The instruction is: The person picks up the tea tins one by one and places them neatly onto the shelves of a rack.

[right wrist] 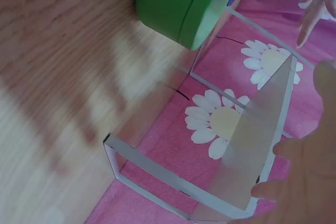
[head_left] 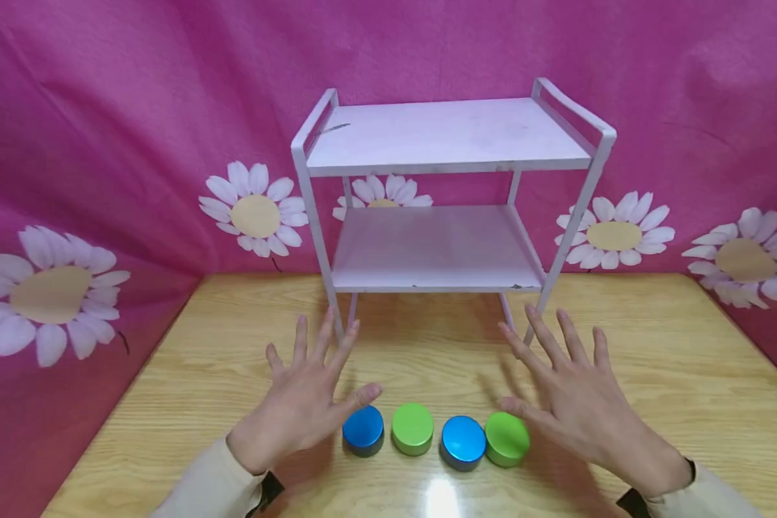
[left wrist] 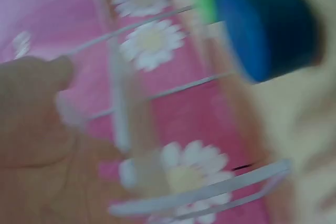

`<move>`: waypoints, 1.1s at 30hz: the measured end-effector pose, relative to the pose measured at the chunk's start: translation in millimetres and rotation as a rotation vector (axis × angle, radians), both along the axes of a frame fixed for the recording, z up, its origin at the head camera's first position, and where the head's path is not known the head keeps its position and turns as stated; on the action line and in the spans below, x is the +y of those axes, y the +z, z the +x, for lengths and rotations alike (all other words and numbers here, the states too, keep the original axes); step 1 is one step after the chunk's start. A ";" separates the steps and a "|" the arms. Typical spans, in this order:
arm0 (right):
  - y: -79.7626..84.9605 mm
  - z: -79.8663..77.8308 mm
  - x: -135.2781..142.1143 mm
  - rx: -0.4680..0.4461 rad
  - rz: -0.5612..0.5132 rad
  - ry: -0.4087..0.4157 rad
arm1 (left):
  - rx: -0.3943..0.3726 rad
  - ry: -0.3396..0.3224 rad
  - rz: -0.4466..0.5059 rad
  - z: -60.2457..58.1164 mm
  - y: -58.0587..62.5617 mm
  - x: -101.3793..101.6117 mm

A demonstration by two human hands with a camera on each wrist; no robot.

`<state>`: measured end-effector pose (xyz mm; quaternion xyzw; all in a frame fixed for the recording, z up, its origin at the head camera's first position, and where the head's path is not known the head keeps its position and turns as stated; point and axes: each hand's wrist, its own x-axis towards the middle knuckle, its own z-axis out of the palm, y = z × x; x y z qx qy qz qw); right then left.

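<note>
Four round lidded tins would be several: a blue tin (head_left: 363, 430), a green tin (head_left: 412, 429), a second blue tin (head_left: 462, 442) and a second green tin (head_left: 507, 438) stand in a row on the wooden table. My left hand (head_left: 301, 403) is spread above the table, its thumb over the edge of the leftmost blue tin. On the other side my right hand (head_left: 576, 399) is spread too, thumb close to the rightmost green tin. Neither hand holds anything. In the right wrist view a green tin (right wrist: 184, 6) looms large; the left wrist view is blurred, with a blue tin (left wrist: 268, 30) near.
A white two-tier shelf rack (head_left: 437, 248) stands behind the tins, with raised side rails on top. The wooden table (head_left: 188, 403) reaches back to a pink cloth (head_left: 136, 108) printed with white daisies. The two blue and green tins at right nearly touch.
</note>
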<state>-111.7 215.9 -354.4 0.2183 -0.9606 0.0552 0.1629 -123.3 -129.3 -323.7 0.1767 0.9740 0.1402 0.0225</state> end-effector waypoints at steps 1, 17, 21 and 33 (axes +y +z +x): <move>-0.3 0.3 0.2 -0.010 -0.003 0.001 | -0.019 -0.009 0.035 -1.9 5.1 -1.4; -23.3 21.1 -7.4 -0.183 -0.061 0.012 | 0.275 0.201 0.217 -54.4 39.8 -11.6; -30.3 26.1 -14.8 -0.225 -0.065 0.032 | 0.238 0.216 0.242 -66.1 24.9 -14.8; -34.4 28.6 -26.0 -0.463 -0.059 0.009 | 0.216 0.151 0.341 -89.7 7.7 -4.7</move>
